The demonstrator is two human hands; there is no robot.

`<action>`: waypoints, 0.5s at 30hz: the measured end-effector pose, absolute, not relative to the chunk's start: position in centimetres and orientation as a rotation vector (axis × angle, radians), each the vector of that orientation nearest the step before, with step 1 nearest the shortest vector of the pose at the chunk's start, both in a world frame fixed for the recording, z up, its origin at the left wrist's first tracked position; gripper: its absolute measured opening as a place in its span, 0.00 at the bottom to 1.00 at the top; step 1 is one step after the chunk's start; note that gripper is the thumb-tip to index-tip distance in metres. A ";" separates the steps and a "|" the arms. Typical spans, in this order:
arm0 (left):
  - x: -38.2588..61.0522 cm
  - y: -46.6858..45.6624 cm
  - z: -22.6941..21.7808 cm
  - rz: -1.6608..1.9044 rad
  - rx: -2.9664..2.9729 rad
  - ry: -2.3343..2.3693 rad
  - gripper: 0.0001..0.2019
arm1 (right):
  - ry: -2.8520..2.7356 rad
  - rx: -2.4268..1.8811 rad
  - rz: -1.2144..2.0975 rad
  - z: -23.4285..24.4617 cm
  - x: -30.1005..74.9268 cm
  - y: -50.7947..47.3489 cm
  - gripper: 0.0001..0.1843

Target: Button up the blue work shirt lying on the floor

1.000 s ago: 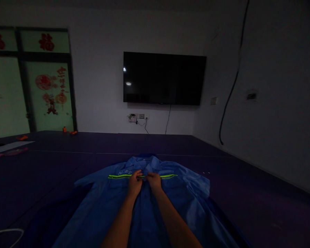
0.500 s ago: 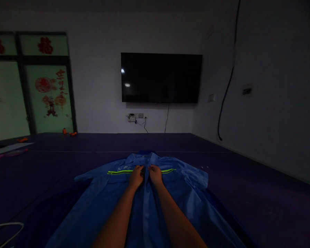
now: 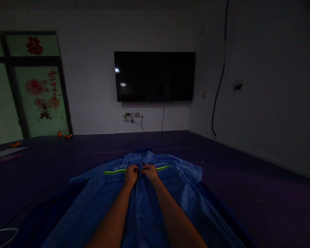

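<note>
A blue short-sleeved shirt [image 3: 111, 196] lies spread out face up, its collar away from me. Yellow-green stripes and pale letters run across its chest. On the front opening, at stripe height, my left hand [image 3: 131, 175] pinches the shirt's edge with fingers closed. Just to the right, my right hand [image 3: 150, 172] has its fingers closed on the facing edge, fingertips close to those of the left. Whether a button sits between them is too small and dark to tell. Darker blue cloth [image 3: 51, 213] shows from under the shirt on both sides.
The shirt lies on a dark purple surface [image 3: 248, 193] that reaches the far wall. A white cable [image 3: 11, 229] loops at the lower left. Orange items [image 3: 68, 136] and a pale flat sheet [image 3: 7, 152] lie farther left. A television [image 3: 155, 76] hangs ahead; a black cable [image 3: 218, 93] dangles at right.
The view has turned slightly right, shifting everything left. My right hand has turned inward, its fingers now pointing toward the left hand, and the two hands' fingertips have come closer together.
</note>
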State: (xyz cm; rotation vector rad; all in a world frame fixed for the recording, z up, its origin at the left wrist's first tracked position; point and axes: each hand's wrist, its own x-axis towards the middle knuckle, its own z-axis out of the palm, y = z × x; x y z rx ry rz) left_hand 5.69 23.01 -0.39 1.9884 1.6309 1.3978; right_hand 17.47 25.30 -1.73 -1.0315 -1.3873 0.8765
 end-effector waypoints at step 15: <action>5.8 23.3 -0.8 1.565 1.760 1.533 0.10 | -1.400 -1.048 0.713 -1.7 16.7 25.8 0.05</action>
